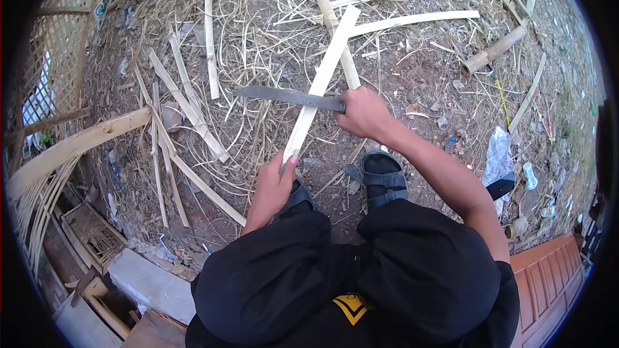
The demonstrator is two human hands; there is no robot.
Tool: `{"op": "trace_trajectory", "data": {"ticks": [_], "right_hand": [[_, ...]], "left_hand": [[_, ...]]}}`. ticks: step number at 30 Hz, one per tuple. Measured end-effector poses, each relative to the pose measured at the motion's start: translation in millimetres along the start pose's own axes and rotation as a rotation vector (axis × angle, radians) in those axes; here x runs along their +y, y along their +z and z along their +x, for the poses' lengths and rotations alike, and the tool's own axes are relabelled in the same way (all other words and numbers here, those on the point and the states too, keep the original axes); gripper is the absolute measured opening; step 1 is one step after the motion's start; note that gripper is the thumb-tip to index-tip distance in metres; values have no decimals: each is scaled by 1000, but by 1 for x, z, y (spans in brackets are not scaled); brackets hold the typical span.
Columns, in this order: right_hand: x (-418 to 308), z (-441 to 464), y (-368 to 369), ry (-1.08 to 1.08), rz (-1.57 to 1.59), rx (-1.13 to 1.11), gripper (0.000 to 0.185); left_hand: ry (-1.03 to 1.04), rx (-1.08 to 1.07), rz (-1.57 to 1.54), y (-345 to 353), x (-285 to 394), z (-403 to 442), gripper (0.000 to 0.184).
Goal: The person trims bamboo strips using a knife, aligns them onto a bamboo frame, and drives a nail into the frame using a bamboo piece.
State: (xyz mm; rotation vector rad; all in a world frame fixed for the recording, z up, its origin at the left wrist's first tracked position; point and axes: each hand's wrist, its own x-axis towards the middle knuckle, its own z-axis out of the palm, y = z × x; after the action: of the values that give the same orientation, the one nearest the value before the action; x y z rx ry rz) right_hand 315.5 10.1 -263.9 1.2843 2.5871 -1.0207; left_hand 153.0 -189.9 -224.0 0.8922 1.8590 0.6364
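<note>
My left hand (273, 182) closed round near end of pale strip (320, 87); my right hand (365, 113) fisted on knife (284, 95), blade lying across strip.

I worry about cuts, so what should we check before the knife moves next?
1. Right hand grips the knife by its handle end: ok.
2. Left hand holds the pale strip at the near end, fingers apart from the blade: ok.
3. Gloves on: not ok, both hands are bare.
4. Feet well covered: not ok, they are in strappy sandals.
5. Ground tidy: not ok, thin scraps lie about.
6. Blade sharp: cannot tell.
</note>
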Motion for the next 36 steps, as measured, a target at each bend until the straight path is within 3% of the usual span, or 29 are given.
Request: {"op": "trace_trajectory", "data": {"ticks": [6,13,15,17,18,19,20,22,23,25,26,31,32,36], "right_hand": [[16,12,9,-78,-134,13,20],[45,17,-7,-7,-216,49,21],[62,22,-29,122,-243,134,21],[97,28,-51,397,-174,248,23],[170,41,-52,509,-130,481,28],[183,26,-96,636,-68,586,35],[170,7,-132,706,-95,651,39],[177,-3,-154,640,-334,798,43],[166,-2,-149,628,-333,794,43],[133,0,-131,512,39,555,40],[106,0,-108,409,34,572,33],[12,-14,-22,120,-11,-29,23],[14,-15,2,-9,-41,18,22],[11,-14,13,14,-100,-2,22]], "left_hand": [[26,37,-9,9,-5,-2,29],[-37,25,-13,-3,-23,-19,27],[-143,21,55,-12,-28,-33,31],[-179,-26,77,-24,-39,-54,32],[-218,-72,97,-31,-46,-68,33],[-216,-70,97,-36,-66,-83,33],[-207,-38,91,-41,-95,-98,34],[-176,26,45,-47,-105,-108,32],[-183,35,40,-46,-95,-101,32],[-288,-39,-205,-43,-72,-79,30],[-294,-62,-299,-35,-63,-67,29],[-283,-116,-433,-8,-28,-28,27],[-241,-137,-470,-5,-26,-24,27],[-271,-156,-496,-4,-16,-22,27]]}}
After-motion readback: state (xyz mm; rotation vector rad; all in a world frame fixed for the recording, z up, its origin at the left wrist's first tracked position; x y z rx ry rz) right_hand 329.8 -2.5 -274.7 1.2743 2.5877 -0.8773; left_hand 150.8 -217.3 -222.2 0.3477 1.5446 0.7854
